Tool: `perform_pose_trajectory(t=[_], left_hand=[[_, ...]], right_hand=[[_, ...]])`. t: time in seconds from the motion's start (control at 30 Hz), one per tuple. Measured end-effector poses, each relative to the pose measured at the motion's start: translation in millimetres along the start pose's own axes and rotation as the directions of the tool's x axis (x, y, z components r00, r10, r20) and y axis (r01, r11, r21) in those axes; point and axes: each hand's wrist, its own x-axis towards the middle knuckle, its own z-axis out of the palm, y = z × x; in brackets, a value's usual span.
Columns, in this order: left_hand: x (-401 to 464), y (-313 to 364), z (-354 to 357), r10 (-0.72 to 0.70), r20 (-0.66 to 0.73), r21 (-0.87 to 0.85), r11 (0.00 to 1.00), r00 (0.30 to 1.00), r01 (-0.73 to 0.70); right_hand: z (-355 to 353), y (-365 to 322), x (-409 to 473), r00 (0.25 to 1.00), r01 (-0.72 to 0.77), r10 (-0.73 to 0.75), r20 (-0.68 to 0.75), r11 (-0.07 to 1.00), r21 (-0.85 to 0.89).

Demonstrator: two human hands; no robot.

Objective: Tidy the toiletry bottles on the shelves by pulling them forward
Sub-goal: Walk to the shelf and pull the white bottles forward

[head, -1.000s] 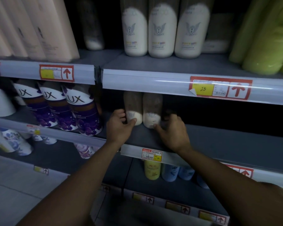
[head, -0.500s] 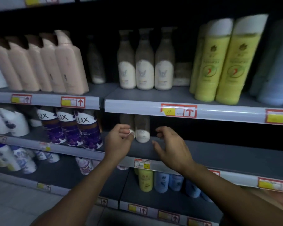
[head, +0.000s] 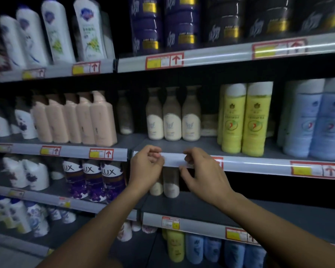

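Three cream-and-brown bottles (head: 172, 115) stand in a row set back on the middle shelf (head: 240, 165). Two more of the same bottles (head: 170, 186) stand on the shelf below. My left hand (head: 146, 167) hovers in front of the middle shelf's edge strip, fingers curled, holding nothing. My right hand (head: 201, 171) is beside it at the same height, fingers loosely bent and apart, also holding nothing. Both hands are below the three bottles and do not touch them.
Pink bottles (head: 85, 118) stand to the left, a lone brown bottle (head: 125, 113) further back, yellow bottles (head: 244, 118) and pale blue bottles (head: 315, 118) to the right. Purple LUX bottles (head: 93, 180) fill the lower left. White bottles (head: 85, 29) and dark packs (head: 162, 24) are on the top shelf.
Both hands let go of the two bottles on the lower shelf and rose to the middle shelf's edge. The view tilted upward, showing the top shelf.
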Motion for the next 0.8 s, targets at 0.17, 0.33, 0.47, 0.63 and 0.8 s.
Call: perform_pose_trajectory(t=[0.17, 0.33, 0.47, 0.63, 0.8], left_hand=[[39.8, 7.3, -3.1, 0.043, -0.031, 0.055, 0.998, 0.999, -0.041], [95.8, -2.1, 4.0, 0.011, -0.054, 0.113, 0.994, 0.998, -0.005], [138.3, -12.0, 12.9, -0.063, 0.005, 0.178, 0.982, 0.998, 0.061], [172.6, -32.2, 24.6, -0.156, 0.041, 0.235, 0.961, 0.987, 0.143], [188.7, -45.5, 39.1, -0.186, 0.05, 0.203, 0.964, 0.981, 0.172]], right_hand=[[-6.5, 9.7, 40.5, 0.996, -0.068, 0.069, -0.059, 0.997, 0.021], [-1.9, 24.1, 93.0, 0.978, -0.205, 0.206, -0.037, 0.978, 0.024], [7.0, 36.7, 131.6, 0.938, -0.347, 0.348, -0.011, 0.937, 0.047], [20.9, 52.4, 160.4, 0.894, -0.448, 0.448, -0.009, 0.894, 0.012], [31.8, 60.6, 173.3, 0.875, -0.483, 0.483, -0.004, 0.875, -0.022]])
